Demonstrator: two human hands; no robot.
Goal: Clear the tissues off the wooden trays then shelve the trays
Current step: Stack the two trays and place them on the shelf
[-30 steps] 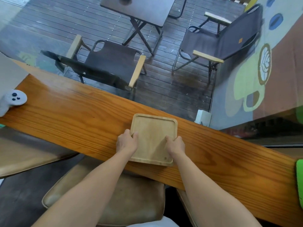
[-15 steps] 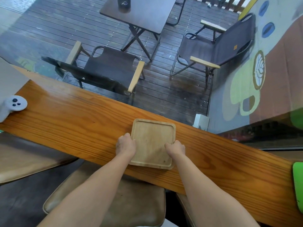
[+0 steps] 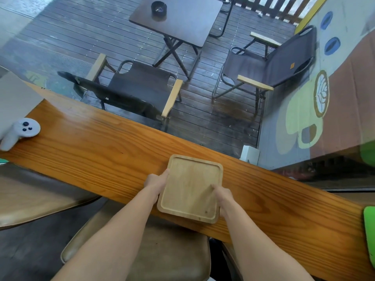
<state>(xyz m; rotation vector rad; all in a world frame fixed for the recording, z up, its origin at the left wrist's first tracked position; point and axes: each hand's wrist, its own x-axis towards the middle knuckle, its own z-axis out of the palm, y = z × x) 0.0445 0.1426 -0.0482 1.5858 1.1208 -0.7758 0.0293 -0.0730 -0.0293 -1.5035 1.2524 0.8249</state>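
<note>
A square light wooden tray (image 3: 190, 187) with a raised rim sits over the near edge of the long wooden counter (image 3: 101, 151), its near side raised and overhanging. No tissue is on it. My left hand (image 3: 156, 182) grips the tray's left edge, fingers curled under it. My right hand (image 3: 222, 196) holds the right edge, thumb on the tray's inner surface.
A white game controller (image 3: 19, 131) lies at the counter's far left. A small white box (image 3: 250, 154) stands at the counter's far edge. A green object (image 3: 369, 232) is at the right end. Brown padded stools (image 3: 154, 256) are below. Folding chairs and a table stand beyond the glass.
Both hands have shifted along the tray's sides and lifted its near edge, drawing it toward me over the counter's edge. The view has tilted up slightly.
</note>
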